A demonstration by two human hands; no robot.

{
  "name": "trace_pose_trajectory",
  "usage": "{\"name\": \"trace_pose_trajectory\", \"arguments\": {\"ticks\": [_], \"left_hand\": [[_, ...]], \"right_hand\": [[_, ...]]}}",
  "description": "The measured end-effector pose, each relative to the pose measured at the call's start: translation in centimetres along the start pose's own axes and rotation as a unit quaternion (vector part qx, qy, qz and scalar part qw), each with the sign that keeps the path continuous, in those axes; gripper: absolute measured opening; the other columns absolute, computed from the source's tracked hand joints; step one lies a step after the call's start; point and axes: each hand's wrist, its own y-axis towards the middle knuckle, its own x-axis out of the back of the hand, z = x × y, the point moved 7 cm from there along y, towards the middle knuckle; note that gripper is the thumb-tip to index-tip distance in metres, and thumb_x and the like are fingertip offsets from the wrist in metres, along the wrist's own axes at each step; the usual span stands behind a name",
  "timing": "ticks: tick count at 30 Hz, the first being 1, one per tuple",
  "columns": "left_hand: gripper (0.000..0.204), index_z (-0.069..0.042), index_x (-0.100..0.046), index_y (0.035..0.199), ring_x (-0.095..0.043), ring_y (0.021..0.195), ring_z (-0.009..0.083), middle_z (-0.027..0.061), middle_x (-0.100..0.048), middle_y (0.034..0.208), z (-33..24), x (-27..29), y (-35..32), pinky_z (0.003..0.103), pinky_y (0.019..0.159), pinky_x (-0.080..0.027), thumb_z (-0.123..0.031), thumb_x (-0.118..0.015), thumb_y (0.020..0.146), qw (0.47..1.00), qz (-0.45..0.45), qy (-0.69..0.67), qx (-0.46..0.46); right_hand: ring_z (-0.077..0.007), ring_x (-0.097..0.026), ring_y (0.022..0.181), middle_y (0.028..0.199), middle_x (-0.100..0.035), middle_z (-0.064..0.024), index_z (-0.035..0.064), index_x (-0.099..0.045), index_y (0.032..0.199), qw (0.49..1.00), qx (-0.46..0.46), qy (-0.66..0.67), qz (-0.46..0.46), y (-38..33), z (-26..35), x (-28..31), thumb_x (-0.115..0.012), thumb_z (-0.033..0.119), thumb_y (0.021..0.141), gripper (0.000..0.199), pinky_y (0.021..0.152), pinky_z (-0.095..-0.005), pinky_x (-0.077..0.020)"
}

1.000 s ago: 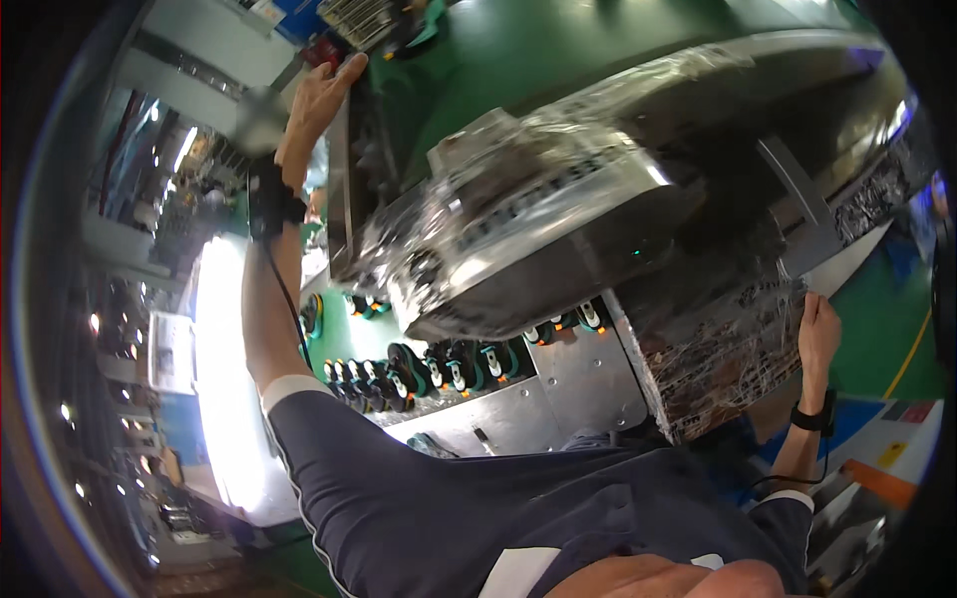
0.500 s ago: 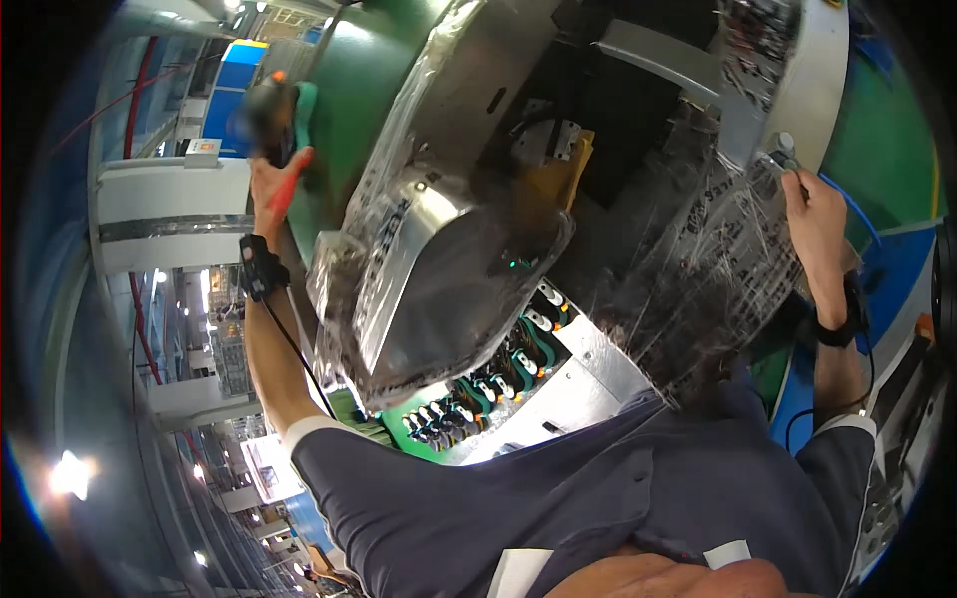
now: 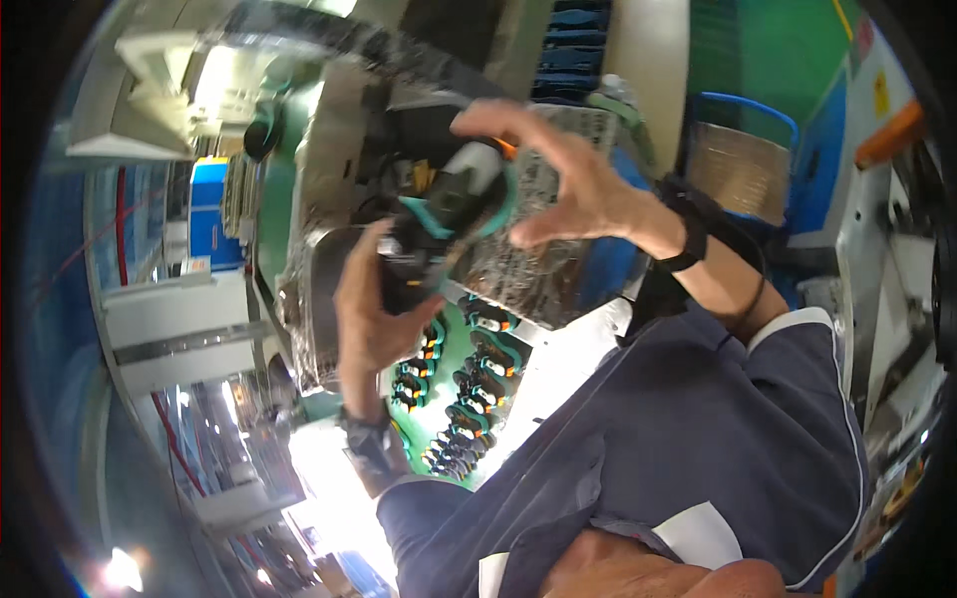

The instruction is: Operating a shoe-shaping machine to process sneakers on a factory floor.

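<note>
A black and grey shoe [image 3: 454,204] with a teal sole and an orange accent is tilted in front of my chest, blurred by motion. My left hand [image 3: 371,309] is closed round its near end, thumb on one side and fingers on the other. Beside its far end, my right hand [image 3: 590,194] is spread wide, with thumb and fingers curved apart. Whether its fingertips touch the shoe, I cannot tell. Behind and below the shoe is a machine wrapped in clear plastic film [image 3: 533,284].
Similar shoes [image 3: 480,387] stand in rows on a green surface [image 3: 455,344] below my hands. Dark blue flat pieces [image 3: 570,60] are stacked at the far side near a bottle [image 3: 616,92]. To the right is a blue-framed cart [image 3: 740,164] holding a brown box.
My left hand has come in from the far left with the shoe. My right hand has left the knob-like part on the machine's right side and moved left, opening beside the shoe.
</note>
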Motion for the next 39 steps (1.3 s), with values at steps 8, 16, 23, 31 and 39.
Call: {"name": "trace_pose_trajectory", "arguments": {"ticks": [8,16,23,31,39], "left_hand": [[0.068,-0.002,-0.045,0.134,-0.046,0.127,0.0392,0.0229,-0.042,0.141,2.9,-14.3,3.6,0.044,0.1,-0.043,-0.008,-0.076,0.073,0.998,-0.028,-0.029,-0.041],[0.079,0.007,-0.022,0.145,-0.028,0.137,0.0469,0.0326,-0.026,0.148,2.9,-17.7,0.8,0.048,0.112,-0.028,-0.014,-0.064,0.082,0.987,-0.128,-0.077,0.063],[0.088,-0.002,-0.024,0.147,-0.034,0.135,0.0432,0.0298,-0.032,0.146,1.7,-16.5,0.4,0.05,0.111,-0.029,-0.024,-0.072,0.078,0.981,-0.175,-0.04,0.073],[0.09,-0.001,-0.027,0.146,-0.042,0.128,0.0455,0.0308,-0.039,0.141,1.4,-15.5,-0.4,0.052,0.108,-0.032,-0.027,-0.075,0.075,0.974,-0.219,-0.033,0.037],[0.059,0.006,-0.051,0.126,-0.051,0.118,0.0441,0.0276,-0.053,0.128,4.1,-15.7,-1.3,0.055,0.108,-0.031,-0.027,-0.071,0.081,0.951,-0.28,-0.128,-0.021]], "right_hand": [[-0.0348,-0.061,0.104,0.114,-0.062,-0.0139,0.0088,-0.045,0.133,0.976,-0.143,-0.16,-0.017,-7.8,0.6,0.8,-0.08,0.011,0.066,0.076,0.088,-0.0439,-0.0495],[-0.0366,-0.064,0.097,0.106,-0.063,-0.0243,-0.0015,-0.043,0.127,0.912,-0.254,-0.252,0.2,-3.2,0.5,-2.7,-0.077,0.017,0.071,0.067,0.082,-0.0445,-0.0516],[-0.0366,-0.068,0.085,0.086,-0.068,-0.021,-0.0017,-0.056,0.098,0.813,-0.242,-0.413,0.331,-0.1,-2.6,-7.1,-0.074,0.014,0.067,0.04,0.074,-0.0429,-0.0544],[-0.0391,-0.066,0.089,0.087,-0.067,-0.0227,0.0011,-0.054,0.106,0.776,-0.275,-0.474,0.313,-0.3,-2.8,-7.3,-0.071,0.019,0.07,0.043,0.079,-0.0458,-0.0526],[-0.0367,-0.067,0.084,0.084,-0.066,-0.0228,0.0007,-0.055,0.111,0.782,-0.215,-0.533,0.242,0.1,-4.0,-9.1,-0.073,0.02,0.069,0.05,0.076,-0.0452,-0.0523]]}}
